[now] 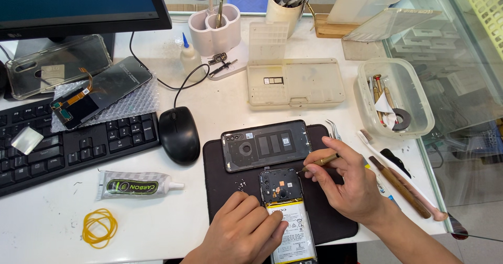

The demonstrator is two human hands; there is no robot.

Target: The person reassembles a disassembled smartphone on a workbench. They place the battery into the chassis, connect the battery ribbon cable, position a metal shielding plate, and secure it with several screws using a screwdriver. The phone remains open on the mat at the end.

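An opened phone [285, 211] lies on a black mat [225, 175] with its battery and circuit board exposed. My left hand [243, 232] rests on the phone's left edge and presses it down. My right hand [351, 182] grips a thin brass-coloured tool [319, 163] like a pen, its tip touching the upper right corner of the phone's board. Just above the phone, its removed dark back cover [264, 144] lies inside-up on the mat.
A black mouse [179, 134] and keyboard [68, 146] sit left of the mat, with a glue tube [133, 185] and yellow rubber bands [99, 226]. A screen panel [99, 92] lies on bubble wrap. Toothbrush [398, 175], tweezers, a parts box [293, 80] and a clear tub [395, 96] stand at right.
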